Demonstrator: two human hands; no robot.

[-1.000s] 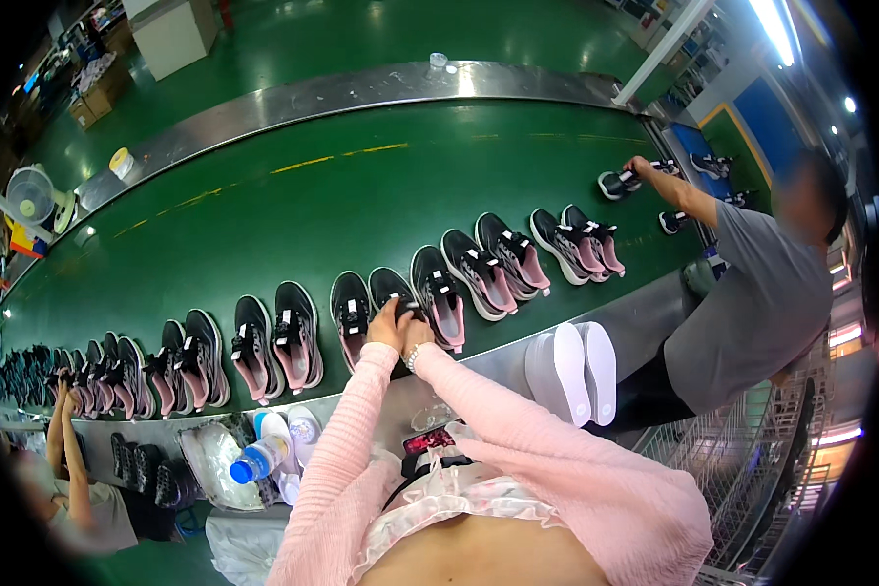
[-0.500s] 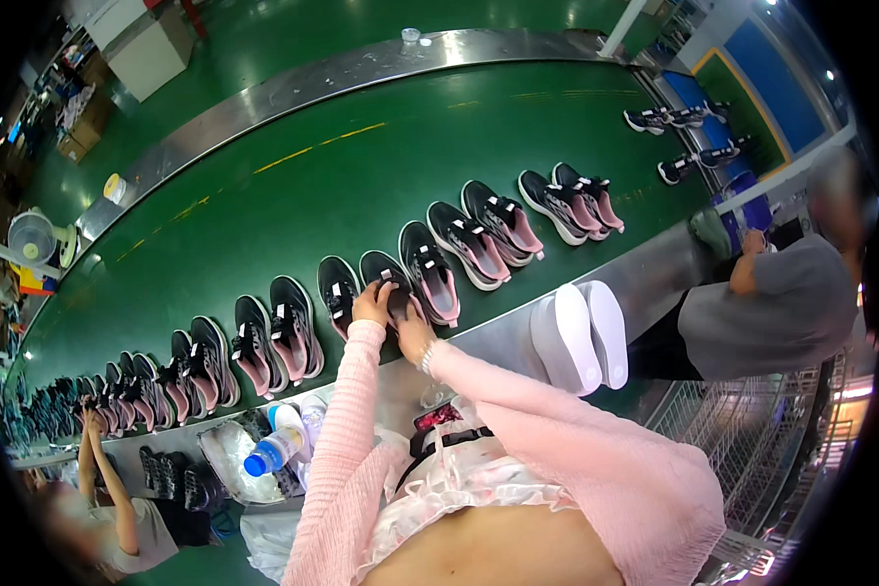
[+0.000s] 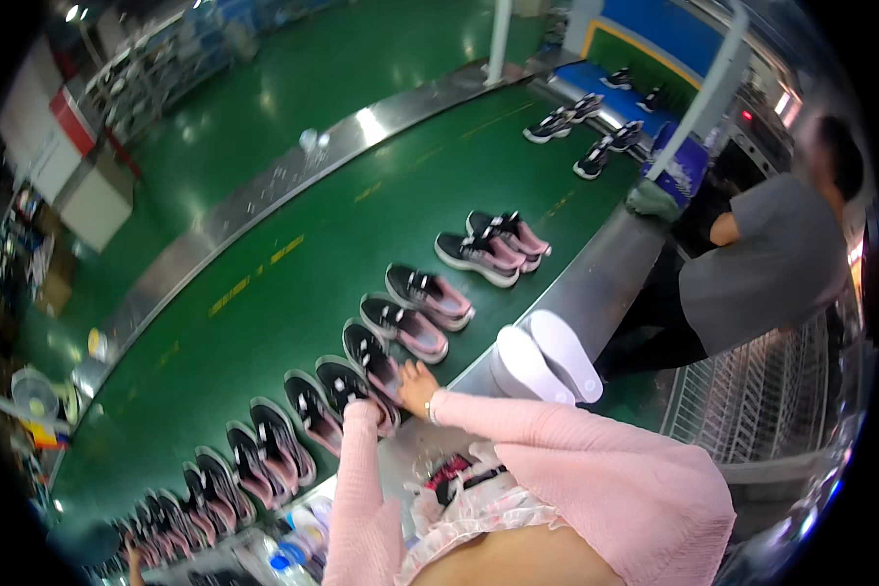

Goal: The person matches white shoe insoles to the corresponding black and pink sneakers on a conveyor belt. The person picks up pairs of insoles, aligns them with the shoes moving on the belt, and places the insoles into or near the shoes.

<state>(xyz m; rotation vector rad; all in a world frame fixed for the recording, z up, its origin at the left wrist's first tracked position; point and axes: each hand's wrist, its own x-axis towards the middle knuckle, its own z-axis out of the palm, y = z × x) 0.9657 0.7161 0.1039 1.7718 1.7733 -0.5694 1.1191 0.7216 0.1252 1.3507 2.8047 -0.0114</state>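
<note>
Two shoes are in reach of the hands. The first shoe (image 3: 338,377) has a black top and a pale, thick sole. It sits flat on the green belt (image 3: 313,278), with its toe facing away and to the left. The left hand (image 3: 369,410) is at its back part and hides some of it. The second shoe (image 3: 365,348) is right beside it, on the right. It is black too, with pink inside. It also sits flat, toe pointing the same way. The right hand (image 3: 418,389) is by its heel.

Black shoes (image 3: 363,342) — pink inside, green belt (image 3: 352,230)
</note>
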